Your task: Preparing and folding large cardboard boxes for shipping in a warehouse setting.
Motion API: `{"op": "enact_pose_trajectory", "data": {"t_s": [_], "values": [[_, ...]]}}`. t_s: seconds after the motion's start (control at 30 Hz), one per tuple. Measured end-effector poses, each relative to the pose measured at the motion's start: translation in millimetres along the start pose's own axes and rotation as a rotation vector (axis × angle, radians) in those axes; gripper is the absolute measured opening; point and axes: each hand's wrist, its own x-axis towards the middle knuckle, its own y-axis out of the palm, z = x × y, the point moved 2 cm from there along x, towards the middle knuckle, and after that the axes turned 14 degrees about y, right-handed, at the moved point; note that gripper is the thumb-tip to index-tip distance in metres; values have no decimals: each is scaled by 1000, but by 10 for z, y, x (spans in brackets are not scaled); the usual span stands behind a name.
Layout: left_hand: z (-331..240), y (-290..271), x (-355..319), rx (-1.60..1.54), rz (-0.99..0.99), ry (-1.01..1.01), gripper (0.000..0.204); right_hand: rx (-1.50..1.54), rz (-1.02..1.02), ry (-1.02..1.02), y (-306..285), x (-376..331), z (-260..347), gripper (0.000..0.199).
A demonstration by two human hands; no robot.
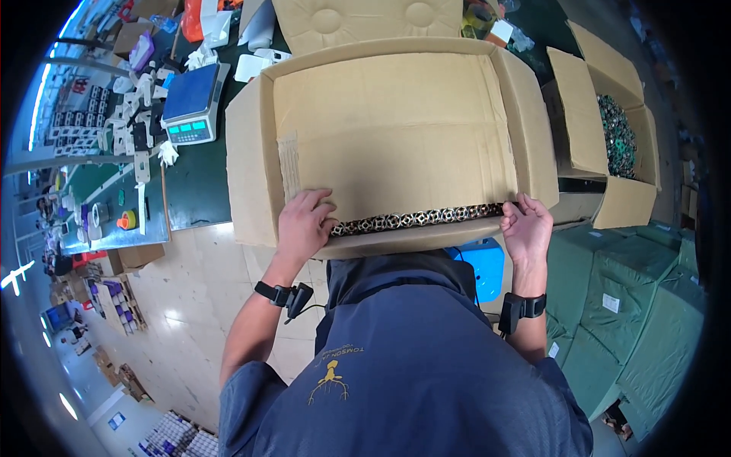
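Note:
A large open cardboard box (396,114) stands in front of me. Along its near wall lies a long row of small round metal parts (415,219), with dark cut-outs and gold-coloured rims, packed side by side. My left hand (304,223) reaches over the near left corner, its fingers curled against the row's left end. At the right end my right hand (527,228) is turned partly palm up, with bent fingers and thumb at the last parts. The row stretches between both hands. The fingertips are partly hidden.
A blue-topped digital scale (192,95) stands left of the box on the dark green table (199,194). To the right, another open carton (579,114) holds a heap of small parts (617,137). Green wrapped bales (628,282) stack at the right, near a blue stool (483,266).

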Motion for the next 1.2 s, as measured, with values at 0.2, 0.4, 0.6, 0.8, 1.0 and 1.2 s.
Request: {"op": "enact_pose_trajectory", "data": {"t_s": [0.2, 0.4, 0.6, 0.8, 1.0, 1.2], "values": [[13, -52, 9, -15, 77, -137, 16, -233, -87, -97, 232, -170, -85, 45], [275, -369, -140, 319, 251, 9, 23, -1533, -286, -652, 414, -270, -116, 56], [335, -420, -328, 345, 445, 45, 32, -1982, -244, -566, 469, -106, -201, 55], [464, -414, -248, 303, 610, 21, 43, -2051, -165, -767, 315, -52, -74, 39], [721, -415, 149, 215, 415, 216, 35, -2003, -57, -946, 258, 2, 27, 46], [813, -338, 278, 200, 313, 309, 23, -1886, -28, -1100, 222, 120, 12, 39]]}}
